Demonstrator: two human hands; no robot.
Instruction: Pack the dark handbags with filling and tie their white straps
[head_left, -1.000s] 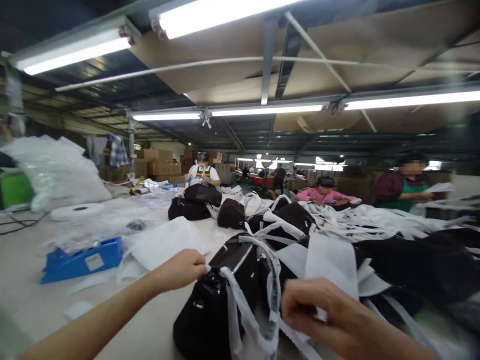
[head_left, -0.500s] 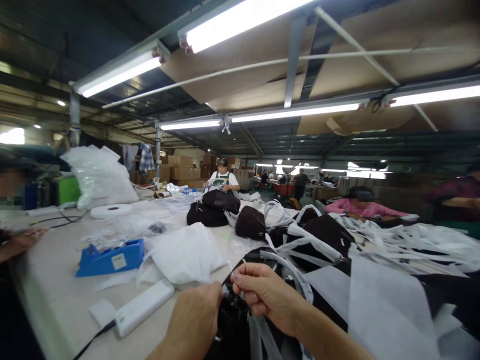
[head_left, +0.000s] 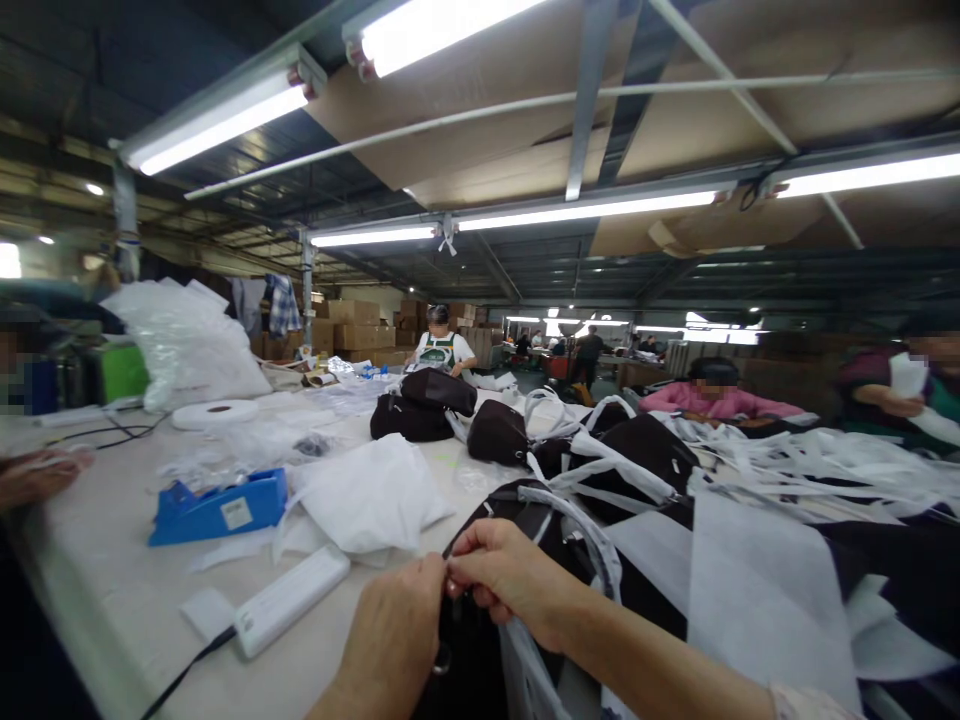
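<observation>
My left hand (head_left: pixel 397 630) and my right hand (head_left: pixel 502 575) meet at the top of a black bag (head_left: pixel 469 660) at the table's near edge. Both are closed, fingertips pinched together over a small part of the bag that I cannot make out. A metal ring (head_left: pixel 441 662) hangs below my left hand. White wrapped straps (head_left: pixel 581 525) loop over the bag behind my right hand.
A white power strip (head_left: pixel 289 598) and a blue tray (head_left: pixel 217 508) lie to the left, with white cloth bags (head_left: pixel 371 495) beside them. More black bags (head_left: pixel 420 405) and white sheets (head_left: pixel 757 590) cover the table. Another person's hand (head_left: pixel 37 475) rests at the left edge; workers sit opposite.
My view swung right, then settled. My right hand came from the lower right to join my left on the bag, then dropped slightly so both pinch together.
</observation>
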